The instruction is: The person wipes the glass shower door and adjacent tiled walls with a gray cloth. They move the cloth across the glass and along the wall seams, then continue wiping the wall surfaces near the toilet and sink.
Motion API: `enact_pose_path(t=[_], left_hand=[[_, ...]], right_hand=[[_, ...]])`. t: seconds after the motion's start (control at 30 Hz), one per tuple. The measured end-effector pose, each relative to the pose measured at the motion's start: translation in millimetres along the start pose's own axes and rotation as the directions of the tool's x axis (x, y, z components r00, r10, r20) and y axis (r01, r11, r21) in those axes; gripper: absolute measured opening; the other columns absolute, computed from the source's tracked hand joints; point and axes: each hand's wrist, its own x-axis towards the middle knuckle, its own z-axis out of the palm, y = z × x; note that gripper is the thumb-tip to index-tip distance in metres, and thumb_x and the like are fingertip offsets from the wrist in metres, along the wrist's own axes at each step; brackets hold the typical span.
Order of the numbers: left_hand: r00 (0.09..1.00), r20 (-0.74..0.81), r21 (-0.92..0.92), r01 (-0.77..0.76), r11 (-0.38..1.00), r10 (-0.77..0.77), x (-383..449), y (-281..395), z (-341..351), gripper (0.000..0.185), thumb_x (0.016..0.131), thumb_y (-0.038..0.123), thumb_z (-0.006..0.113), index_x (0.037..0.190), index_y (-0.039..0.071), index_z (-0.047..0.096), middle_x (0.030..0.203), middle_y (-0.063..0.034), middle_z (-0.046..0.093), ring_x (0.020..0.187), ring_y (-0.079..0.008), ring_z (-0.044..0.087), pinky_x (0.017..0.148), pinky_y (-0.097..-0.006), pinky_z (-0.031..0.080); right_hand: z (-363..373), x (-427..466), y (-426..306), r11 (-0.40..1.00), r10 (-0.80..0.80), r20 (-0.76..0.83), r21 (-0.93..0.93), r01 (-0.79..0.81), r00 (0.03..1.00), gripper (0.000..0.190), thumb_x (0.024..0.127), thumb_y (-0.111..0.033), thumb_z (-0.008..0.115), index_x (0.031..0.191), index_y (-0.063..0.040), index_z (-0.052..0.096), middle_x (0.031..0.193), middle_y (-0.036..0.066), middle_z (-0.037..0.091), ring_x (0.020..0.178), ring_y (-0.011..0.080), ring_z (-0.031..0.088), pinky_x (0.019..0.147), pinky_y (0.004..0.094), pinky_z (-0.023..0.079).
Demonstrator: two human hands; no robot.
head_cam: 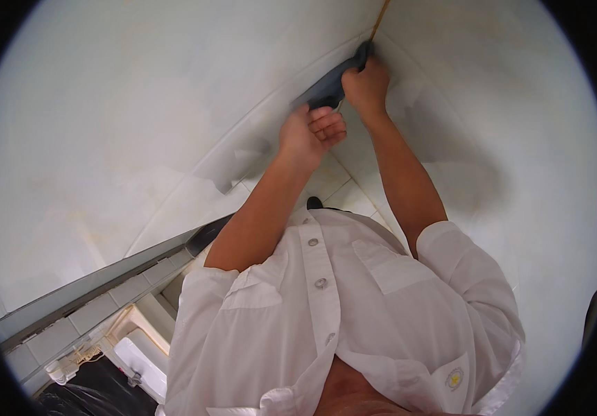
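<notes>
A dark blue-grey cloth [324, 87] is stretched along the pale wall panel close to a corner. My right hand [366, 86] is closed around its upper end, right by the corner. At the cloth's lower end is my left hand [310, 135], with its fingers curled and partly apart. The left fingertips meet the cloth's edge, but blur hides whether they grip it. Both forearms reach forward from a white short-sleeved shirt [350, 312].
Pale walls [137, 104] meet at the corner, where a thin brown strip [379, 21] runs. Below lie floor tiles [337, 177] and a black shoe [314, 202]. A tiled ledge [90, 312], a white fixture [142, 353] and black plastic sheeting [95, 390] are at lower left.
</notes>
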Motion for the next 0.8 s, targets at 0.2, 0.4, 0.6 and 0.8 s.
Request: enact_pose_path(t=[0.2, 0.4, 0.6, 0.8], left_hand=[[0.961, 0.171, -0.133, -0.194, 0.972, 0.215, 35, -17, -16, 0.047, 0.099, 0.032, 0.058, 0.132, -0.001, 0.053, 0.14, -0.0161, 0.056, 0.129, -0.0361, 0.052, 0.112, -0.0543, 0.041], [0.965, 0.158, -0.163, -0.182, 0.97, 0.207, 85, -40, -21, 0.043, 0.097, 0.032, 0.062, 0.132, 0.009, 0.056, 0.141, -0.0128, 0.056, 0.132, -0.0309, 0.05, 0.108, -0.0523, 0.043], [0.968, -0.232, -0.009, -0.095, 0.995, 0.091, 120, -53, -41, 0.033, 0.1, 0.028, 0.056, 0.127, 0.008, 0.056, 0.133, -0.0099, 0.06, 0.125, -0.0296, 0.055, 0.1, -0.0531, 0.049], [0.962, -0.151, -0.111, -0.247, 0.963, 0.229, 75, -38, -17, 0.031, 0.101, 0.023, 0.055, 0.123, 0.001, 0.054, 0.12, -0.0151, 0.064, 0.105, -0.0321, 0.066, 0.093, -0.0507, 0.055]], right_hand=[[32, -7, 35, 0.995, 0.092, 0.1, 0.029, -0.095, 0.991, 0.025, 0.074, -0.01, 0.055, 0.081, 0.012, 0.064, 0.084, 0.035, 0.066, 0.085, 0.0534, 0.064, 0.08, 0.0527, 0.051], [70, -25, 86, 0.985, 0.167, 0.123, 0.028, -0.171, 0.978, 0.024, 0.074, -0.01, 0.055, 0.084, 0.008, 0.067, 0.086, 0.033, 0.069, 0.088, 0.0514, 0.066, 0.082, 0.053, 0.051], [110, -33, 117, 0.71, 0.495, 0.415, 0.314, -0.631, 0.764, 0.024, 0.08, -0.003, 0.051, 0.098, 0.005, 0.065, 0.088, 0.02, 0.07, 0.074, 0.0347, 0.068, 0.063, 0.0447, 0.055], [58, -27, 66, 0.644, 0.405, 0.401, 0.512, -0.568, 0.821, 0.017, 0.085, 0.001, 0.048, 0.098, 0.006, 0.059, 0.087, 0.015, 0.064, 0.063, 0.0206, 0.063, 0.049, 0.0356, 0.053]])
